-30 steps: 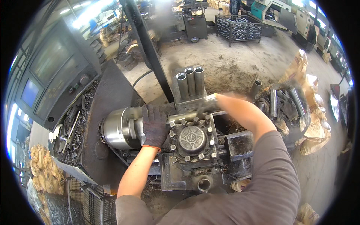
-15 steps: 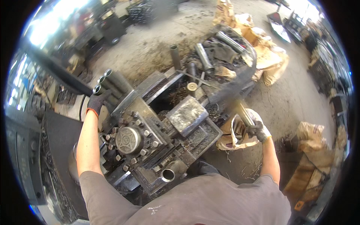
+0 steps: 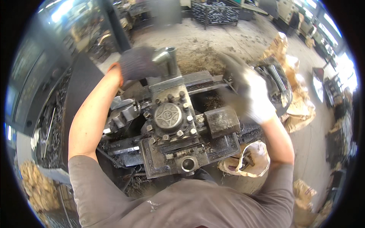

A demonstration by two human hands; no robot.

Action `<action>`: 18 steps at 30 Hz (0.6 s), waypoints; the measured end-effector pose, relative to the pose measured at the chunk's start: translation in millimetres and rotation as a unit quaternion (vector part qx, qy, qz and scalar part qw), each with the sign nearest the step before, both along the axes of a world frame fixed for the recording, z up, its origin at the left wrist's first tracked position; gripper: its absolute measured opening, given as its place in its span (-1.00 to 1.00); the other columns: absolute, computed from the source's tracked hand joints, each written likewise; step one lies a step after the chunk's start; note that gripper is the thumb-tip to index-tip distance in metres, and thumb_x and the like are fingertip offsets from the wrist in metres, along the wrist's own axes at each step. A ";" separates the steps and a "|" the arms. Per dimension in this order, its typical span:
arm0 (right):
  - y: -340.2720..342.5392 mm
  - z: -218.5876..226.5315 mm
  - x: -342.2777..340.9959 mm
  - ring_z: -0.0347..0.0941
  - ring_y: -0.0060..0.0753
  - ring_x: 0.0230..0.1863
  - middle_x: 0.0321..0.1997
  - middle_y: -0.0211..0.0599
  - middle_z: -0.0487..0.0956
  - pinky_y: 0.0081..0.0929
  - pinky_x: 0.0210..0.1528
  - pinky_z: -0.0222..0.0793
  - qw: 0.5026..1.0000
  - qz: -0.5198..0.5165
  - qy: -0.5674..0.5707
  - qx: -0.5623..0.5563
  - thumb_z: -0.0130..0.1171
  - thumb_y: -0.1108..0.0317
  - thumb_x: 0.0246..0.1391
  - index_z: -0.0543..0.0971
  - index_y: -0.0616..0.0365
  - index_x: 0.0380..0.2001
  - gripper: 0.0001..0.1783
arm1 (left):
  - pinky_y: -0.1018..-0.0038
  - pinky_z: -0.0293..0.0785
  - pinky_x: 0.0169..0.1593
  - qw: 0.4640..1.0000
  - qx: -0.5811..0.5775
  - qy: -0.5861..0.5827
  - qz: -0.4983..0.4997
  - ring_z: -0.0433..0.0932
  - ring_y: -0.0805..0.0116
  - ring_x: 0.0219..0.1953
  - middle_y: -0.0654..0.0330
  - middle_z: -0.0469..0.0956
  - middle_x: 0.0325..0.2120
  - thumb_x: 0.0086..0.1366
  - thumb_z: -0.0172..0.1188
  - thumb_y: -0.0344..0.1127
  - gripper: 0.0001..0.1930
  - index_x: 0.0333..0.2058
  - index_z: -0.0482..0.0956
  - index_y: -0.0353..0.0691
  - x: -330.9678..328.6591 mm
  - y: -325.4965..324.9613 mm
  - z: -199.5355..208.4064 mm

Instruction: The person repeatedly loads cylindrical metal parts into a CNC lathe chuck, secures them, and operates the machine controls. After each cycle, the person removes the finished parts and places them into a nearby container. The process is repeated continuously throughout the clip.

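My left hand, in a dark glove with an orange cuff, is closed round a short metal tube at the far side of the machine. Another tube stands upright right beside it. My right hand, in a pale, dirty glove, is raised over the right side of the machine. It is smeared by motion, so its fingers and anything in them cannot be made out. Between my arms lies the greasy tool post with a round cap and several bolts around it. A hollow round socket opens upward near my body.
A paper sack with metal pieces inside stands open at the right front. Behind my right hand, a dark tray holds metal tubes. Filled sacks line its far side. A dark panel rises on the left, and a metal block juts from the machine.
My right hand has left the sack, where it held a tube, and swung up and inward. My left hand has lifted a tube beside the standing ones. The view has turned left.
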State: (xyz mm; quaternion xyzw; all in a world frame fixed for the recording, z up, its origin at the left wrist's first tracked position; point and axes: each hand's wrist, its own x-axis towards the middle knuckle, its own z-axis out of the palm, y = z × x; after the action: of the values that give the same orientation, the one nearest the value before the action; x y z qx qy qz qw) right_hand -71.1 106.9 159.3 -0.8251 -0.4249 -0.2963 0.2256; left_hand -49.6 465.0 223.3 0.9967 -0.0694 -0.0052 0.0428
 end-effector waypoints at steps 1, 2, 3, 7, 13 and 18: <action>50.4 20.8 12.6 0.74 -0.07 -0.03 0.24 0.14 0.63 -0.33 -0.10 0.76 0.995 0.024 -0.075 -0.060 0.23 0.53 0.07 0.47 0.25 0.36 -0.29 | 0.20 0.63 -0.07 0.999 -0.007 0.023 -0.032 0.76 0.06 -0.20 -0.06 0.77 -0.23 0.10 0.41 -0.03 -0.51 -0.07 0.74 -0.24 -8.7 -9.6 10.5; 95.3 34.7 21.4 0.75 -0.03 -0.10 0.07 0.10 0.69 -0.24 -0.16 0.73 0.990 0.014 -0.051 -0.134 0.22 0.46 0.14 0.54 0.26 0.21 -0.47 | 0.15 0.63 -0.03 0.997 -0.015 0.053 -0.062 0.76 -0.01 -0.15 -0.14 0.75 -0.19 0.11 0.42 -0.01 -0.45 -0.03 0.72 -0.30 -16.9 -16.4 18.2; 134.4 45.1 30.0 0.75 0.01 -0.16 -0.09 0.06 0.74 -0.15 -0.21 0.70 0.971 -0.016 0.032 -0.235 0.20 0.38 0.20 0.60 0.26 0.07 -0.63 | 0.16 0.64 -0.03 0.994 -0.036 0.085 -0.057 0.76 0.00 -0.16 -0.14 0.76 -0.20 0.12 0.44 0.02 -0.44 -0.04 0.73 -0.31 -23.7 -19.9 24.2; 200.2 44.9 49.2 0.75 0.01 -0.24 -0.31 -0.02 0.76 -0.10 -0.12 0.68 0.961 0.034 0.061 -0.268 0.37 0.18 0.09 0.73 0.10 -0.16 -0.70 | 0.21 0.64 0.02 0.990 -0.032 0.137 0.032 0.77 0.02 -0.10 -0.12 0.77 -0.17 0.19 0.42 0.11 -0.44 -0.03 0.75 -0.26 -50.9 -4.7 23.1; 219.1 7.6 91.9 0.74 0.06 -0.28 -0.33 -0.02 0.76 -0.10 -0.12 0.68 0.896 0.028 0.135 -0.423 0.47 0.08 -0.19 0.78 0.05 -0.25 -0.59 | 0.09 0.57 0.17 0.985 0.026 -0.026 0.168 0.71 -0.03 0.05 0.02 0.73 -0.03 0.30 0.34 -0.13 -0.56 0.11 0.61 -0.16 -140.9 63.7 -25.5; 236.6 -50.1 110.6 0.75 0.08 -0.27 -0.31 0.09 0.76 -0.11 -0.14 0.69 0.841 0.071 0.193 -0.500 0.48 0.00 -0.21 0.81 0.18 -0.38 -0.55 | 0.25 0.66 0.10 0.942 -0.217 -0.194 0.167 0.77 0.11 -0.02 0.04 0.76 -0.10 0.30 0.42 -0.22 -0.62 0.06 0.67 -0.16 -251.1 78.9 -95.2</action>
State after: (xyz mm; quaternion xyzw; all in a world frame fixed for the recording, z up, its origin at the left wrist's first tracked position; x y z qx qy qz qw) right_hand 39.4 343.5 109.2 -0.8339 -0.5208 0.1381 -0.1197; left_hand -300.7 543.9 128.2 0.9420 0.0920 0.2111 0.2441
